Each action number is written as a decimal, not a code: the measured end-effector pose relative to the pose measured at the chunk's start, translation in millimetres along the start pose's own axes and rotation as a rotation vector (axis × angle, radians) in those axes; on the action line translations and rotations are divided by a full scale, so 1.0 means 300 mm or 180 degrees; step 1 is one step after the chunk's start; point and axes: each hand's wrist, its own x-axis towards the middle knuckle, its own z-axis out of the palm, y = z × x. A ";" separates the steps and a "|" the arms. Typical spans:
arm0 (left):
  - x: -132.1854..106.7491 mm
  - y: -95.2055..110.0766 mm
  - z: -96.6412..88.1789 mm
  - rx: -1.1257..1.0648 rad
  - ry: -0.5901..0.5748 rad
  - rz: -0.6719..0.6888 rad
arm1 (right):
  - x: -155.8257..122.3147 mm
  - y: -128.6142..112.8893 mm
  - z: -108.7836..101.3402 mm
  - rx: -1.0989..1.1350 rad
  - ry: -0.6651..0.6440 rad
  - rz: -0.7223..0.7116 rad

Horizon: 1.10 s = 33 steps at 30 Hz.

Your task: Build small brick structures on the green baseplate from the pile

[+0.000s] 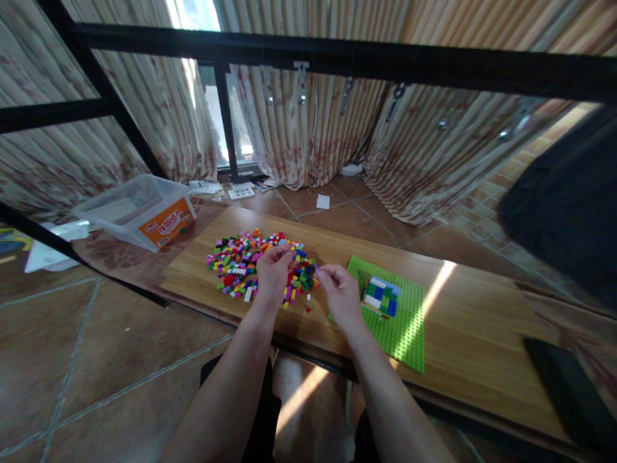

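A loose heap of small coloured toy building bricks (238, 270) lies on the wooden board. Over its right part is my left hand (274, 269), thumb and fingers pinched together; whatever they hold is too small to make out. My right hand (341, 294) is at the heap's right edge, between it and the green baseplate (409, 334). Its thumb and forefinger are also closed, and I cannot make out what is between them. On the baseplate sits a low block of joined bricks (382, 296) in white, blue and green.
A clear plastic tub (130, 209) with an orange label stands at the board's left end. At the far right lies a dark flat object (563, 386). A black metal bar (308, 45) crosses above, with curtains (308, 128) behind. Papers (241, 191) lie on the tiled floor.
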 end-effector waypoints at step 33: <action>-0.047 -0.045 0.069 0.0379 -0.0276 -0.0017 | -0.023 0.044 -0.459 -0.2380 0.0987 -0.0843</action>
